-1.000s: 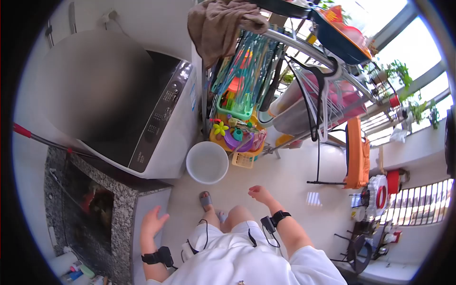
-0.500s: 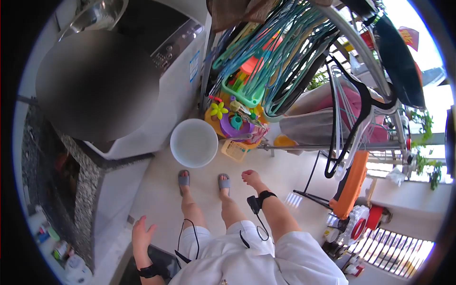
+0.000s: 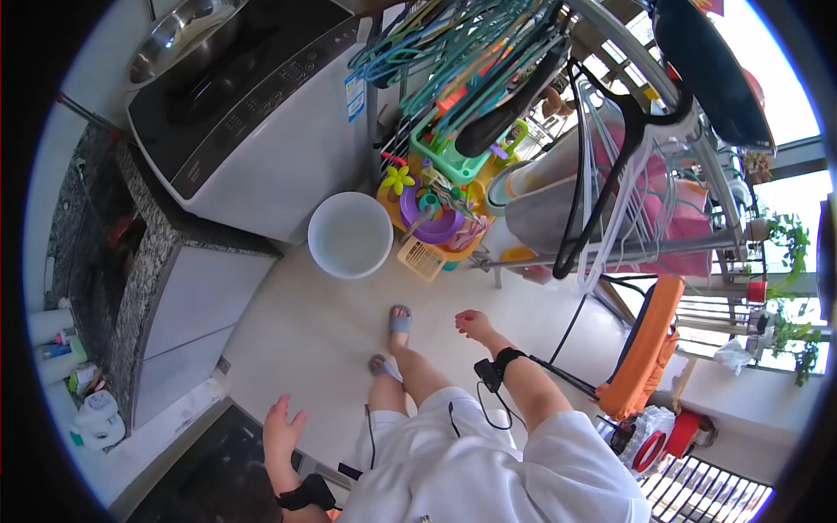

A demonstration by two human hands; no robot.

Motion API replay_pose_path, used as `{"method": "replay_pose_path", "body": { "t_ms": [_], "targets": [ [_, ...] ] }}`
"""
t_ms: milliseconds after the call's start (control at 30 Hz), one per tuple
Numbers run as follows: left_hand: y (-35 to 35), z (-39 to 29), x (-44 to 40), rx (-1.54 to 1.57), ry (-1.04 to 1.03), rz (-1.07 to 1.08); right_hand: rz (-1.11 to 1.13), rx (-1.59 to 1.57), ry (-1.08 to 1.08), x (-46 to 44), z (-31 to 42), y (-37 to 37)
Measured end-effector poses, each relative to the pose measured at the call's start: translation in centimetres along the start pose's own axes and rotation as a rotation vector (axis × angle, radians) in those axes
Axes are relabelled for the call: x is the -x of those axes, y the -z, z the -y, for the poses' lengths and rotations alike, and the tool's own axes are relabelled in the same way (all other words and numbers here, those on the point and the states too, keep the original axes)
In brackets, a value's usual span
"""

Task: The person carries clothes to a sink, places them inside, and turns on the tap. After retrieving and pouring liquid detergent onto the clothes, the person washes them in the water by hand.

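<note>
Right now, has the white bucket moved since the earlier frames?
No. The bucket stands in the same spot beside the washing machine and the yellow basket; only the view shifted.

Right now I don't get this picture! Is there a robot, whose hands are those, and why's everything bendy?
No robot here: these are a person's own bare hands. One camera, worn on that person's head, looks forward and down; its wide lens probably makes things look bendy. The left hand is open and empty. The right hand has loosely curled fingers, and I see nothing in it. Each wrist wears a black strap. On the floor ahead stands a white bucket, near a washing machine and a yellow flower-shaped toy.
</note>
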State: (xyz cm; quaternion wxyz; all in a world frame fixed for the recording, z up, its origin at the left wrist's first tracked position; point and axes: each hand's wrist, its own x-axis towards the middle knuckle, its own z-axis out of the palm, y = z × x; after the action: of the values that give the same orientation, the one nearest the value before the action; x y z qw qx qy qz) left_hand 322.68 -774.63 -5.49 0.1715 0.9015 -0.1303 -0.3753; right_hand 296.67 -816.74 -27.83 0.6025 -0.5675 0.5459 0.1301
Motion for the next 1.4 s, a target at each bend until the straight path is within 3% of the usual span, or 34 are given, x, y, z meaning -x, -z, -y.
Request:
{"method": "replay_pose_path", "body": {
  "t_ms": [167, 233, 367, 533, 600, 667, 767, 800, 833, 900, 933, 1000, 1033, 1100, 1267, 1333, 1400],
  "targets": [
    [-3.2, 2.1, 3.1, -0.001, -0.064, -0.029, -0.021, -0.047, -0.103, 2.6, -5.2, 1.1],
    [-5.5, 3.5, 4.5, -0.045, -0.083, -0.024, -0.155, -0.240, -0.229, 2.8, -6.7, 2.0],
    [-10.4, 6.8, 8.2, -0.030, 0.057, 0.042, -0.298, -0.409, -0.177, 0.5, -9.0, 6.1],
    [-18.5, 12.1, 11.8, 0.015, 0.261, 0.136, -0.404, -0.690, -0.030, -9.0, -12.9, 12.9],
    [-20.9, 11.4, 12.7, -0.036, 0.232, 0.079, -0.414, -0.731, -0.036, -14.3, -15.9, 15.2],
    [-26.0, 16.2, 13.1, -0.008, 0.143, 0.047, -0.425, -0.830, -0.050, -19.9, -15.8, 17.4],
    [-29.9, 13.8, 13.1, -0.128, 0.274, 0.215, -0.512, -0.887, -0.018, -25.8, -16.9, 19.6],
    [-32.0, 13.6, 12.6, -0.170, 0.141, 0.118, -0.420, -1.012, 0.019, -28.2, -18.7, 21.3],
    [-34.2, 13.3, 12.7, -0.250, 0.211, 0.098, -0.359, -1.015, 0.043, -31.2, -19.9, 22.5],
    [-35.7, 8.8, 10.6, -0.063, 0.351, 0.115, -0.300, -0.956, 0.147, -33.1, -20.3, 22.8],
    [-37.5, 9.0, 10.8, 0.035, 0.262, 0.047, -0.290, -0.939, 0.132, -33.9, -20.3, 23.1],
    [-39.6, 8.1, 11.0, 0.086, 0.281, 0.056, -0.476, -0.994, 0.128, -35.6, -20.2, 23.4],
    [-40.3, 7.5, 11.1, 0.127, 0.280, 0.067, -0.465, -0.983, 0.119, -36.2, -20.1, 23.5],
    [-40.9, 6.7, 11.9, 0.101, 0.317, 0.076, -0.535, -0.985, 0.159, -35.5, -20.1, 23.5],
    [-40.4, 5.5, 13.1, -0.003, 0.339, 0.063, -0.465, -1.034, 0.277, -32.5, -19.5, 22.4],
    [-39.5, 4.9, 13.2, 0.039, 0.331, 0.087, -0.318, -1.091, 0.321, -28.5, -17.7, 20.5],
    [-38.7, 3.9, 13.1, 0.043, 0.302, 0.075, -0.263, -1.059, 0.262, -27.5, -20.4, 20.7]
  ]
}}
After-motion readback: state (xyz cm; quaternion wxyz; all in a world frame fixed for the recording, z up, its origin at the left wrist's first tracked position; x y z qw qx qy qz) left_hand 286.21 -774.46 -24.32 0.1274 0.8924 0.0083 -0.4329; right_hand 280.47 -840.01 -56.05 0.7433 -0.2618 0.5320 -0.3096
